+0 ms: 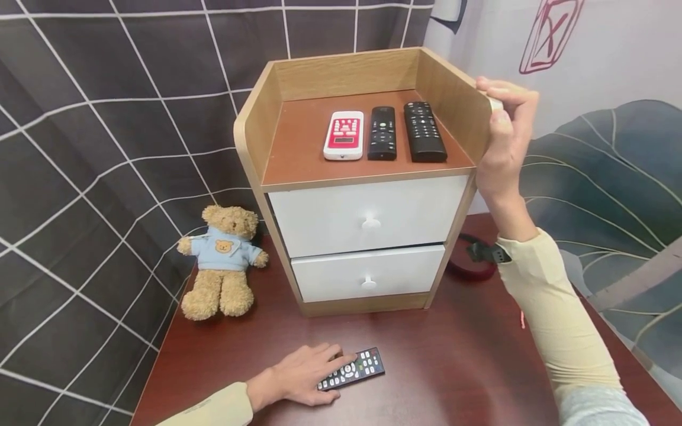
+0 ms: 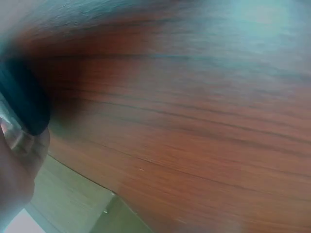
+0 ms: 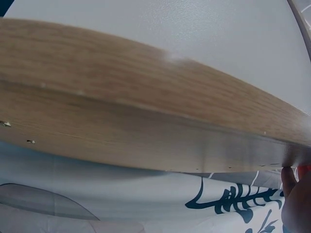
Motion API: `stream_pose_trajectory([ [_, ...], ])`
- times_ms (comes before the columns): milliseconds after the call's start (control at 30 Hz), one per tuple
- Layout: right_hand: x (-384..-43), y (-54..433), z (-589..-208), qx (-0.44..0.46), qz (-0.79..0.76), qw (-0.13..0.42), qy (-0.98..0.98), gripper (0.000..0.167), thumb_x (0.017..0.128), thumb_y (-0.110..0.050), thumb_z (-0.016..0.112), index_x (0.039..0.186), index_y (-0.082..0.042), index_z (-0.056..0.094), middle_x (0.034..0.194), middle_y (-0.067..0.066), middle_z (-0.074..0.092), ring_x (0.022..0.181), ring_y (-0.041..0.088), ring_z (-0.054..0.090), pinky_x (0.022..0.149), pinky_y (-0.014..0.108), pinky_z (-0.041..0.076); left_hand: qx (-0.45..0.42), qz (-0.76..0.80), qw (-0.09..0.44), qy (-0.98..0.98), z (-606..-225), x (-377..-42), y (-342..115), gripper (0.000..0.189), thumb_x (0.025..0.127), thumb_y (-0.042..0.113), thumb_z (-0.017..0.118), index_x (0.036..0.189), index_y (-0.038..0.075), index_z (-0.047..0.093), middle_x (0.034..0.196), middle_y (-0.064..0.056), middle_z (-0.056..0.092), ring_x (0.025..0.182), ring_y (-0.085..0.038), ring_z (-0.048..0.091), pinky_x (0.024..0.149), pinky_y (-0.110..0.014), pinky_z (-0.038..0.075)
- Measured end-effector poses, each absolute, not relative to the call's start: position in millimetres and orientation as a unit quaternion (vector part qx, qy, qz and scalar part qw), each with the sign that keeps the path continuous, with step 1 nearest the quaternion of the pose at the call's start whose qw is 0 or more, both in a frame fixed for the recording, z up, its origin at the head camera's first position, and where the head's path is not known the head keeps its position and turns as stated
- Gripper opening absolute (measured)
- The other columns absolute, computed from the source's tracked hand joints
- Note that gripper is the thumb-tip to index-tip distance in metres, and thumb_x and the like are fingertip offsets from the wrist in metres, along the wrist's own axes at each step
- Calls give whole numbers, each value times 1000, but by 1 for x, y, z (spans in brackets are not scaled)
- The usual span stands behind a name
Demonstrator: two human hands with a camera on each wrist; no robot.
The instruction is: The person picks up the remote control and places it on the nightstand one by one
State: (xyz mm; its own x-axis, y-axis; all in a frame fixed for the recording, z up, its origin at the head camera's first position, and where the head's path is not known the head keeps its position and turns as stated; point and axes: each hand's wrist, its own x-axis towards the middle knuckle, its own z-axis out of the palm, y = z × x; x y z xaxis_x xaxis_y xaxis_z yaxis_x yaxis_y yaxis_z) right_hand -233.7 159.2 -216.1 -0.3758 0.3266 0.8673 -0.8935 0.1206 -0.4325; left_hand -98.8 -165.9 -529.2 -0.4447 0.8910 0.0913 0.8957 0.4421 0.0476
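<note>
On the reddish-brown table [image 1: 469,367] my left hand [image 1: 301,376] holds a black remote control [image 1: 367,364] with white buttons, fingers over its top and thumb along the near edge. The palm hides part of the remote. In the left wrist view the remote's dark end [image 2: 24,97] shows blurred beside the hand [image 2: 14,170]. My right hand [image 1: 508,136] grips the upper front of the right side panel of a small wooden cabinet [image 1: 453,89]. The right wrist view shows that panel's wooden underside [image 3: 146,141] with fingertips [image 3: 289,182] against it.
A white remote with a red face [image 1: 343,136] and two black remotes, one slim [image 1: 382,133] and one wider [image 1: 423,131], lie on the cabinet top. Two white drawers [image 1: 330,216] are below. A teddy bear [image 1: 226,260] leans at the left, near a dark checked curtain [image 1: 133,124].
</note>
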Motion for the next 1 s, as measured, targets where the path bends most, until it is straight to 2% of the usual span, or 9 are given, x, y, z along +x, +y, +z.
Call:
stream_pose_trajectory([
  [233, -234, 158, -215, 256, 612, 493, -563, 29, 84, -16, 39, 105, -9, 57, 114, 4, 63, 119, 26, 54, 103, 31, 38, -503, -76, 21, -861, -527, -94, -145, 66, 90, 53, 60, 148, 25, 47, 105, 5, 51, 69, 3, 35, 51, -8, 21],
  [400, -233, 159, -215, 255, 611, 494, -563, 29, 84, -16, 39, 104, -9, 57, 114, 4, 63, 119, 26, 55, 103, 32, 38, -489, -119, 24, -864, -511, -90, -128, 65, 87, 48, 64, 145, 24, 50, 103, 4, 55, 68, 4, 38, 50, -8, 22],
  [600, -234, 158, -214, 255, 613, 498, -558, 28, 83, -15, 39, 104, -9, 57, 113, 4, 63, 118, 27, 55, 103, 32, 38, -511, -129, 2, -850, -468, -91, -112, 61, 87, 49, 64, 142, 27, 52, 99, 7, 53, 63, 5, 38, 48, -9, 25],
  [733, -233, 158, -213, 256, 616, 500, -553, 28, 84, -13, 38, 104, -8, 57, 113, 5, 63, 118, 28, 56, 104, 32, 38, -563, -114, 0, -818, -427, -93, -106, 59, 87, 51, 64, 142, 30, 52, 99, 10, 52, 67, 6, 41, 52, -7, 29],
  [867, -231, 159, -215, 254, 613, 500, -556, 28, 85, -12, 37, 104, -8, 57, 112, 4, 63, 119, 29, 55, 104, 32, 38, -614, -101, 64, -780, -380, -92, -99, 59, 88, 50, 64, 142, 29, 53, 104, 9, 54, 73, 4, 45, 54, -7, 32],
  [1000, -232, 158, -215, 256, 612, 501, -556, 29, 84, -13, 37, 104, -8, 57, 112, 4, 63, 119, 30, 56, 105, 32, 38, -636, -91, 182, -745, -329, -96, -94, 59, 88, 49, 62, 140, 21, 56, 106, 3, 58, 78, -1, 51, 55, -10, 41],
])
